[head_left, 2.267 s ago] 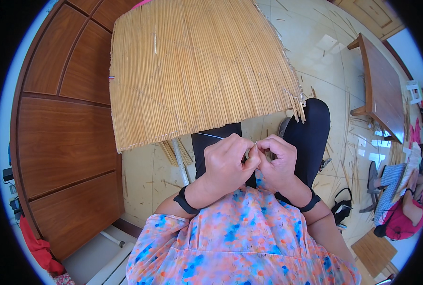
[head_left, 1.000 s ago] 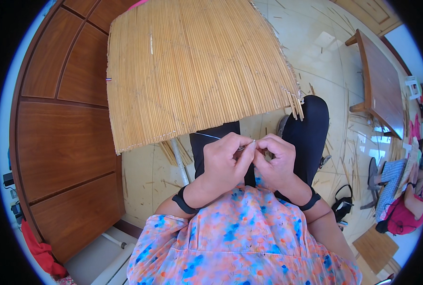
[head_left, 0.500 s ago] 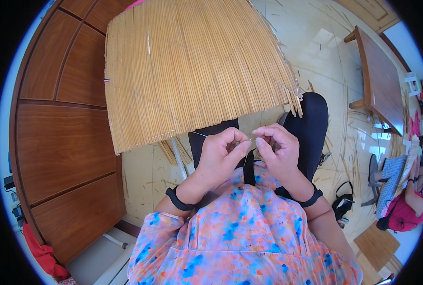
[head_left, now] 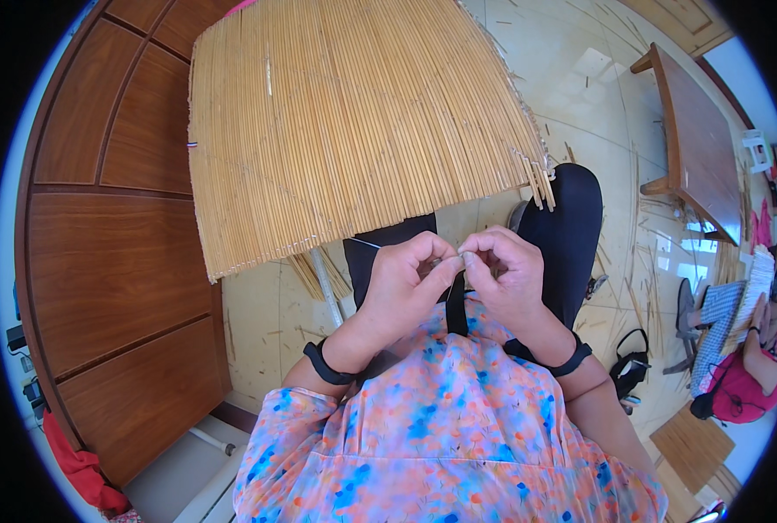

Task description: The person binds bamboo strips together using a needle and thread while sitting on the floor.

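A large mat of straw-coloured stalks (head_left: 354,122), bound side by side, spreads in front of me with its near edge just beyond my hands. A thin pale thread (head_left: 367,243) runs from that edge toward my left hand (head_left: 406,283). The left thumb and forefinger are pinched, and the thread passes behind the hand. My right hand (head_left: 506,268) is also closed in a pinch, fingertips meeting those of the left above my lap. What lies between the right fingertips is too small to make out. A few loose stalk ends (head_left: 541,187) stick out at the mat's right corner, over my knee.
A brown wooden cabinet (head_left: 118,261) stands close on the left. Under the mat shows a metal leg (head_left: 326,283). Loose stalks (head_left: 637,288) litter the tiled floor. To the right are a low wooden table (head_left: 702,148), a black bag (head_left: 630,366) and another person (head_left: 742,383) seated.
My right hand has shifted slightly left, and its fingertips have closed up against the left hand's. The mat has moved a little to the left.
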Action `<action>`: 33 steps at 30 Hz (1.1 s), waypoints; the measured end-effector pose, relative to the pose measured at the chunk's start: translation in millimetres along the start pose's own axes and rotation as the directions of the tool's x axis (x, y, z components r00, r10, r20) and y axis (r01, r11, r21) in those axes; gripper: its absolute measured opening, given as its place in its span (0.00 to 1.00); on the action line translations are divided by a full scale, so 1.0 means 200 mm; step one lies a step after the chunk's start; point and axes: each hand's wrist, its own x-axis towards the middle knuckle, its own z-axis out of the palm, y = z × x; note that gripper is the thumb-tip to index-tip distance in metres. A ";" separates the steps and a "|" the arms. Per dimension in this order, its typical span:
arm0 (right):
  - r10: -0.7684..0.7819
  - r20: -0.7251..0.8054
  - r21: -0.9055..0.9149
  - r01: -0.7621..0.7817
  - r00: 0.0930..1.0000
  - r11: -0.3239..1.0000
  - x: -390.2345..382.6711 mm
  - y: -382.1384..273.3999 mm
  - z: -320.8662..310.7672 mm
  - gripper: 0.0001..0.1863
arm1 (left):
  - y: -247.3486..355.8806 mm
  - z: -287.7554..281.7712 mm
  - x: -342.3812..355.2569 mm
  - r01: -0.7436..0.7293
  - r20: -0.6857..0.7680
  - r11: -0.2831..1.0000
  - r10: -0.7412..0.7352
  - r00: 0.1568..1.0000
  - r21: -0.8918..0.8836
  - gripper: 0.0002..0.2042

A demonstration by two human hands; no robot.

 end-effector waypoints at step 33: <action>0.227 0.265 0.454 -0.329 0.937 0.828 0.06 0.05 -0.05 0.09 | -0.04 -0.09 0.03 0.128 0.171 0.939 -0.076 0.982 -0.319 0.05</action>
